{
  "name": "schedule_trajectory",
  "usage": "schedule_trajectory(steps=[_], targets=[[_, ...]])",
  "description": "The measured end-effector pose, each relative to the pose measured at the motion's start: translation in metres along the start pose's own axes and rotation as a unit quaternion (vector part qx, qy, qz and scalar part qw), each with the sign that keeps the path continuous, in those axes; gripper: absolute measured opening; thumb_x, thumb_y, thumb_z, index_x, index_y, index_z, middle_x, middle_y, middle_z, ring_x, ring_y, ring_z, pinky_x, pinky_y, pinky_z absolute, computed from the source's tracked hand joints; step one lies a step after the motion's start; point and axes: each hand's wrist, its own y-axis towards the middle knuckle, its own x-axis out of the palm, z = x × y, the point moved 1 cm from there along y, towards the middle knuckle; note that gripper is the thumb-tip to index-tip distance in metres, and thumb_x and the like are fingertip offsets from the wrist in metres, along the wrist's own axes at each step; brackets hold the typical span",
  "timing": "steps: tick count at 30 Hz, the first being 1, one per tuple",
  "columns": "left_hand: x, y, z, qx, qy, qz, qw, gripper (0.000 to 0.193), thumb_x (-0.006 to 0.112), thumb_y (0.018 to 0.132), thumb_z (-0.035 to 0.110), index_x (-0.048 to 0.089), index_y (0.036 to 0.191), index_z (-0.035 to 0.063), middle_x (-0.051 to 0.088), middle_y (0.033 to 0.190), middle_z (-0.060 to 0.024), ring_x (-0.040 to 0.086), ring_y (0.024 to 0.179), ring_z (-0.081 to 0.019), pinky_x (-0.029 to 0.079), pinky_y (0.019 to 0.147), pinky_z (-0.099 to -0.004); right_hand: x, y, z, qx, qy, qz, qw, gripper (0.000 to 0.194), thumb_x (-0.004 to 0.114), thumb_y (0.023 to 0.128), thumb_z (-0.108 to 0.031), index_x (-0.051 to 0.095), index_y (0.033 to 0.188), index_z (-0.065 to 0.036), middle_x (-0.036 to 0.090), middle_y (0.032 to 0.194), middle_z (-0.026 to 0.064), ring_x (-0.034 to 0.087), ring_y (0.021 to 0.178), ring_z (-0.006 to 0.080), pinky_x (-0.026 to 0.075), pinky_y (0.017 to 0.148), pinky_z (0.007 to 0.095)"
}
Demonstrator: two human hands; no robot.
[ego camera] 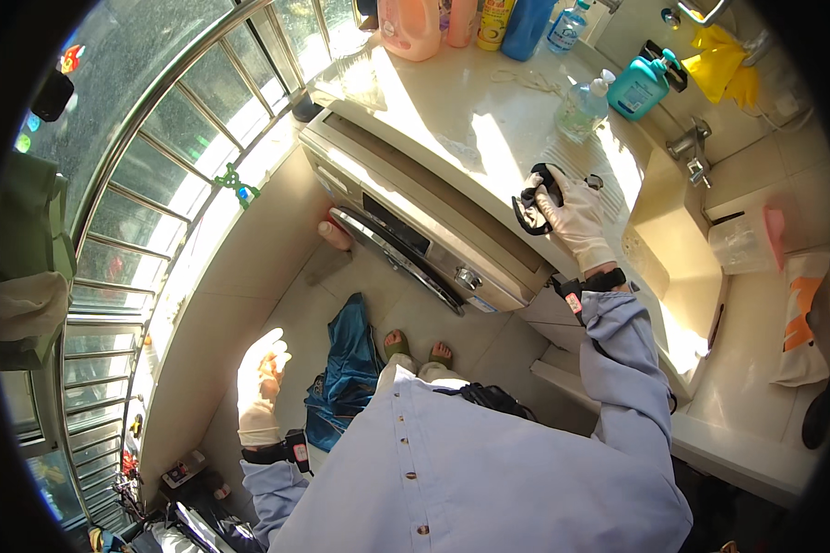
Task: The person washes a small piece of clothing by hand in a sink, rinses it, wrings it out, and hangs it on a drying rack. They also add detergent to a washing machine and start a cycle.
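My right hand (573, 216), in a pale glove, grips a small bundle of black-and-white fabric (534, 213) above the front edge of the pale countertop (456, 104). Whether the bundle rests on the counter, I cannot tell. Out to the left, my gloved left hand (263, 380) hangs in the air, bright with sunlight, its fingers loosely bent and nothing visible in them. Below the counter stands a front-loading washing machine (415, 228) whose round door (394, 259) is swung open. Beside my feet lies a shiny dark-blue fabric bag or cloth (349, 373) on the tiled floor.
Several bottles line the counter's back, including a pink detergent jug (409, 27). A clear pump bottle (582, 107) and a teal pump bottle (640, 84) stand near the sink (678, 256) and faucet (692, 148). Metal window bars (159, 193) curve along the left, with a green hanger-like object (237, 185).
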Motion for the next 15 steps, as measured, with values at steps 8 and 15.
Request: schedule_trajectory(steps=[8, 15], targets=[[0.017, -0.024, -0.043, -0.123, -0.109, 0.060, 0.985, 0.029, 0.056, 0.089, 0.013, 0.055, 0.108, -0.0098, 0.050, 0.076, -0.0068, 0.047, 0.066, -0.0147, 0.041, 0.055, -0.0196, 0.012, 0.002, 0.008, -0.007, -0.028, 0.020, 0.999, 0.021, 0.064, 0.078, -0.026, 0.064, 0.094, -0.013, 0.062, 0.088, 0.0137, 0.057, 0.083, 0.0325, 0.044, 0.073, 0.0430], [0.026, -0.026, -0.042, -0.052, -0.140, 0.004, 0.989, 0.037, 0.057, 0.089, 0.012, 0.050, 0.117, -0.0124, 0.053, 0.083, -0.0072, 0.051, 0.070, -0.0149, 0.042, 0.062, -0.0213, 0.009, 0.000, 0.032, -0.059, 0.057, 0.011, 0.997, 0.016, 0.063, 0.073, -0.008, 0.062, 0.088, -0.005, 0.062, 0.088, 0.0153, 0.057, 0.087, 0.0337, 0.045, 0.076, 0.0414]])
